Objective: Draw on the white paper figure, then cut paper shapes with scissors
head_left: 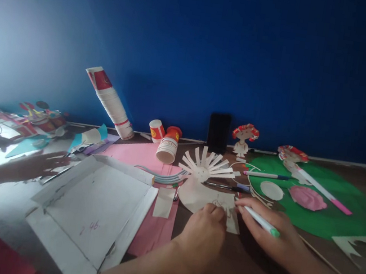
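Note:
My right hand (269, 224) grips a white marker (261, 220) with a green end, its tip at the edge of a pale paper piece (234, 223). Dark drawn lines show on that paper. Curled into a loose fist, my left hand (205, 235) presses on the paper's near side; its fingertips are mostly hidden. Just beyond the paper lies a dark pen (227, 186). A paper cup cut into a fan of strips (201, 171) sits behind it. A small paper figure with red-and-white hair (244, 139) stands against the blue wall.
Another person's hand (44, 165) reaches in from the left, beside a large white box lid (90, 214). Stacked paper cups (112, 104) lean on the wall. A black phone (218, 133) stands there too. Green paper (342, 186) at right carries a pink-capped marker (327, 192).

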`<state>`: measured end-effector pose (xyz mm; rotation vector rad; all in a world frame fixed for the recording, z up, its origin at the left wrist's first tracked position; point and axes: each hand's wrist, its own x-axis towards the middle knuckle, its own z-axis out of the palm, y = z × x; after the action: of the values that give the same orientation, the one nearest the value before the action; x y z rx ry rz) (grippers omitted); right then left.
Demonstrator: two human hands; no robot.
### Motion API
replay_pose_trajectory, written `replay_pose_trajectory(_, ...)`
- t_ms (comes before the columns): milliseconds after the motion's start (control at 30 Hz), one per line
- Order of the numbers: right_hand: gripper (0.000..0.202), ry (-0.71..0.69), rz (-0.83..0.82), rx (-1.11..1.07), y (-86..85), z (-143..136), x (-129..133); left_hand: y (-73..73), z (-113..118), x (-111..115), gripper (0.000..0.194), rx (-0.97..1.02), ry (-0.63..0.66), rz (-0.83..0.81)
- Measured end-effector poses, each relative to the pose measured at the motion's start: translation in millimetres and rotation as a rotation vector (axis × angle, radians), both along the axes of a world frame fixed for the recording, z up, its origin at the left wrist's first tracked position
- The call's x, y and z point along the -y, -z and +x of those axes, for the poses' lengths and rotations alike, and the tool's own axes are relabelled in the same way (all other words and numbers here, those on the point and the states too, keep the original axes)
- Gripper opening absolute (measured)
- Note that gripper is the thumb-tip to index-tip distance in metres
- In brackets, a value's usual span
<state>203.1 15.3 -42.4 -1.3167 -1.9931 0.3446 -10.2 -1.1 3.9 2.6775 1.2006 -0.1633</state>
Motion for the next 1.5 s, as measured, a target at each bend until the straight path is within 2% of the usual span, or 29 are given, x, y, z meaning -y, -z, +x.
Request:
replay_pose_trajectory(267,0.016,0.062,-0.06,0.022,3.4,0.4,-1.4,3.9,-0.9,-1.2,0.024,0.035,0.009,0.024)
replay_pose_trajectory(767,0.016,0.03,-0.06,0.029,2.9,2.0,-1.4,13.8,5.0,-2.9,0.028,0.085,0.015,0.082)
replay_pose_trajectory(1167,0.018,0.053,-0.074,0.029,-1.4,-0.6,-1.1,14.7,7.0,-3.3,0.025,0.074,0.034,0.113)
replay_pose_trajectory(1400,0.022,0.172,0.068,-0.147,-13.2,-2.2,0.6,14.2,7.5,-4.6,0.026,0.087,-0.007,0.054)
replay_pose_trajectory(1500,0.023,0.151,0.168,-0.173,-18.7,-3.1,-1.1,9.3,7.5,-4.1,0.025,0.061,-0.006,-0.002)
